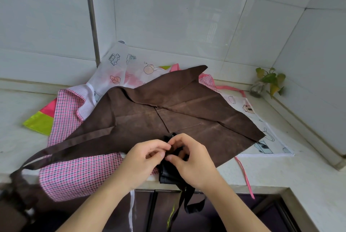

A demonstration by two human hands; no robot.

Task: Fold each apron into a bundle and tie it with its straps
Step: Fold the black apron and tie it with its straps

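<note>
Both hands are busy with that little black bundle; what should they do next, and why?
Probably pull the knot snug. The left hand and right hand pinch the folded black fabric bundle at its top, while its black straps hang loose over the pale stone counter edge.

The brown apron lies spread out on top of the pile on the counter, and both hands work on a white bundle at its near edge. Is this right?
Not quite. In the head view the bundle is black, not white. The brown apron does lie spread on the pile, and the left hand and right hand both pinch the bundle at its near edge.
</note>
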